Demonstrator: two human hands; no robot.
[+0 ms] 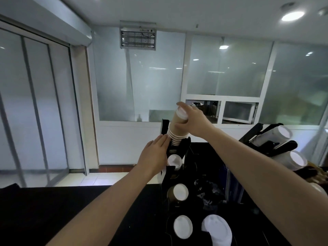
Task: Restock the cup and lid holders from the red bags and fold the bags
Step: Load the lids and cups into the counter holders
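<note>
Though tilted, nested brown cups (177, 128)

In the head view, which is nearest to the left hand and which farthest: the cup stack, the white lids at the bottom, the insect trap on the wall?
1. Cup stack: at the fingertips of the left hand, in the holder's top slot.
2. White lids: lower right, at the bottom edge.
3. Insect trap: high on the far wall.
</note>
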